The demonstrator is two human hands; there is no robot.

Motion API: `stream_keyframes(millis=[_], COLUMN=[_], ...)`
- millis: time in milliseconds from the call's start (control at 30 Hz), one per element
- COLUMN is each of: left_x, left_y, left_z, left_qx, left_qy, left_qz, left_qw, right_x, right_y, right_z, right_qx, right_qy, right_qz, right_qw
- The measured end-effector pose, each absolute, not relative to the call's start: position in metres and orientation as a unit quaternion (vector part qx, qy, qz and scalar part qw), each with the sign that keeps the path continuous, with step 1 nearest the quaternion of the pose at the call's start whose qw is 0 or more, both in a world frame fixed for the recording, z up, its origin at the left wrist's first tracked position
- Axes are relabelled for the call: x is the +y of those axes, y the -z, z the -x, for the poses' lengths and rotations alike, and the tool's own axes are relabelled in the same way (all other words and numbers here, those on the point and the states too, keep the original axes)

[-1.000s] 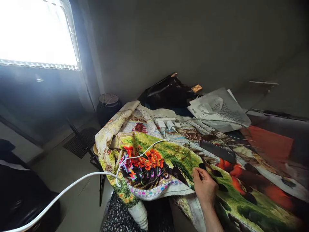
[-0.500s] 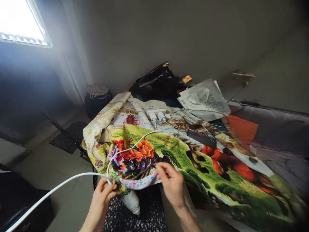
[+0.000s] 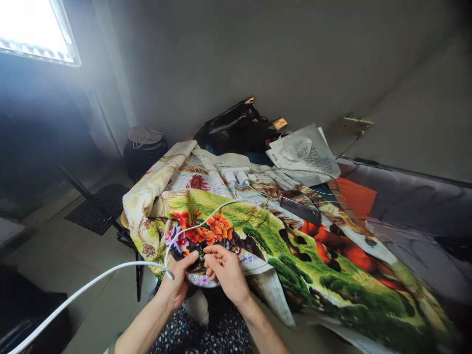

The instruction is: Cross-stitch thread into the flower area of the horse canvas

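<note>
Black bag [image 3: 239, 129] at the back by the wall, white printed bag [image 3: 306, 155] just beside it. Dark phone [image 3: 300, 211] lying flat, white chargers [image 3: 236, 175] near. Dark round pot [image 3: 143, 152] on the floor, bright window [image 3: 33, 27] up high

Hands on the cloth: two, a left hand [image 3: 176, 285] and a right hand [image 3: 225, 271].
Embroidered cloths: one [image 3: 236, 231].
White cables: one [image 3: 110, 275].
White chargers: two [image 3: 236, 176].
Dark phones: one [image 3: 300, 211].
Black bags: one [image 3: 236, 130].
Printed plastic bags: one [image 3: 306, 155].

Bare forearms – dark garment [image 3: 206, 339] with small white speckles over the lap.
</note>
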State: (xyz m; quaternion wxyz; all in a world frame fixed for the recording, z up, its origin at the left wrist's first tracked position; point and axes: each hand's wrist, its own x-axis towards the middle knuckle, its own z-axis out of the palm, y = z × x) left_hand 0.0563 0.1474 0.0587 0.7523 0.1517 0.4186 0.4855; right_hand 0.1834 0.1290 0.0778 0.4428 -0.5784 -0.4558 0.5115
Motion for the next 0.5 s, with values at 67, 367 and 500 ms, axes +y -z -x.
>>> stream_keyframes(millis=[67,367,500], left_x=[0.147,0.147,0.147], left_y=[-0.057,-0.072,-0.067], left_z=[-0.056,-0.058,-0.057], left_qx=[0.422,0.430,0.426], left_qy=[-0.487,-0.521,-0.527], left_qz=[-0.164,-0.191,-0.169], left_qw=[0.747,0.713,0.716], right_x=[0.133,0.151,0.162], right_y=[-0.081,-0.086,-0.122], right_z=[-0.182,-0.182,-0.232], right_qx=[-0.454,-0.492,-0.342], right_qy=[-0.525,-0.417,-0.415], right_qz=[0.584,0.599,0.553], right_qw=[0.421,0.475,0.637])
